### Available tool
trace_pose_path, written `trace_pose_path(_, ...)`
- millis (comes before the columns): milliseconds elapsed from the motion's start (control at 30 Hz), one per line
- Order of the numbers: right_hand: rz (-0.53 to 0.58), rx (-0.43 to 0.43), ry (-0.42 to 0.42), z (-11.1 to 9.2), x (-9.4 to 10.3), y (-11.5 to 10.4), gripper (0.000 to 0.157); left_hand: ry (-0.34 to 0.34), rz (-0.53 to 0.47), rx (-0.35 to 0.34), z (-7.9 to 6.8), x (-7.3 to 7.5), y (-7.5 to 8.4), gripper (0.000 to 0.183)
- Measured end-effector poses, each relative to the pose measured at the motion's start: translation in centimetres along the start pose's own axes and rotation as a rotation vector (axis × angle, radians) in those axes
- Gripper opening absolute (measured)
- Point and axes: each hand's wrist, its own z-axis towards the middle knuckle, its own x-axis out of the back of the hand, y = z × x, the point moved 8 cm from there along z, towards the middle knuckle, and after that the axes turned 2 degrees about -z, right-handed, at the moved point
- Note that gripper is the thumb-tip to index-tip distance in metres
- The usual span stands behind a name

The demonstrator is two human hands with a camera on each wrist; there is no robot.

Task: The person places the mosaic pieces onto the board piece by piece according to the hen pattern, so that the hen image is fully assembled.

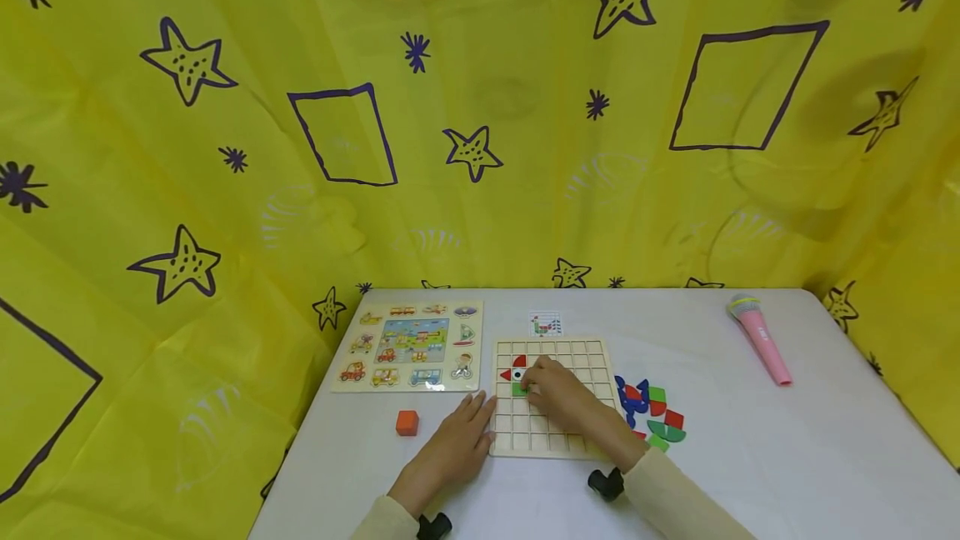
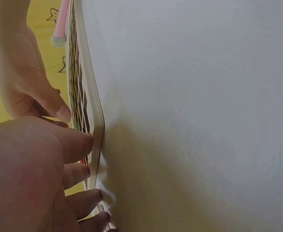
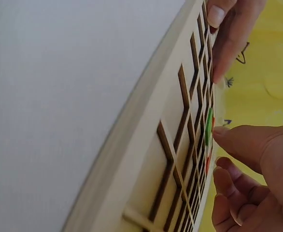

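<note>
A wooden grid board (image 1: 512, 441) lies on the white table. My left hand (image 1: 459, 438) rests beside it with the fingers extended, fingertips right at its left edge; the left wrist view shows them along the rim. Over the board's upper left cells, my right hand (image 1: 558, 394) reaches down with bent fingers. Close to its fingertips lie a green piece (image 1: 518, 389), a white piece with a black dot (image 1: 517, 374), a red triangle (image 1: 506, 375) and a red rounded piece (image 1: 520, 361). I cannot tell whether the right fingers pinch a piece.
Loose red, blue and green pieces (image 1: 657, 432) lie right of the board. A small pattern card (image 1: 545, 323) is behind it. To the left are a vehicle picture puzzle (image 1: 345, 357) and an orange cube (image 1: 407, 422). A pink toy microphone (image 1: 765, 348) lies far right, before a yellow curtain (image 1: 480, 223).
</note>
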Motion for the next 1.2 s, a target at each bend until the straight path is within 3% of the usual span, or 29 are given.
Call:
trace_pose_path(233, 0.056, -0.106, 0.013, -0.7, 1.8, 2.2, 0.014, 0.003, -0.004, 0.006, -0.1, 0.1, 0.0, 0.060)
trace_pose_path(400, 0.064, -0.119, 0.043, -1.7, 4.0, 4.2, 0.016, -0.002, -0.011, 0.009, -0.1, 0.1, 0.1, 0.060)
trace_pose_path(667, 0.130, -0.248, 0.023, -4.0, 6.7, 9.2, 0.024, -0.003, 0.009, 0.011, -0.2, 0.1, 0.1, 0.061)
trace_pose_path(967, 0.084, -0.382, 0.002, -7.7, 8.7, 14.8, 0.028, -0.004, 0.030, 0.004, -0.2, -0.1, 0.3, 0.061)
trace_pose_path(1200, 0.108, -0.441, -0.058, -9.9, 8.6, 16.5, 0.028, 0.000, 0.040, -0.001, -0.1, -0.1, 0.5, 0.060)
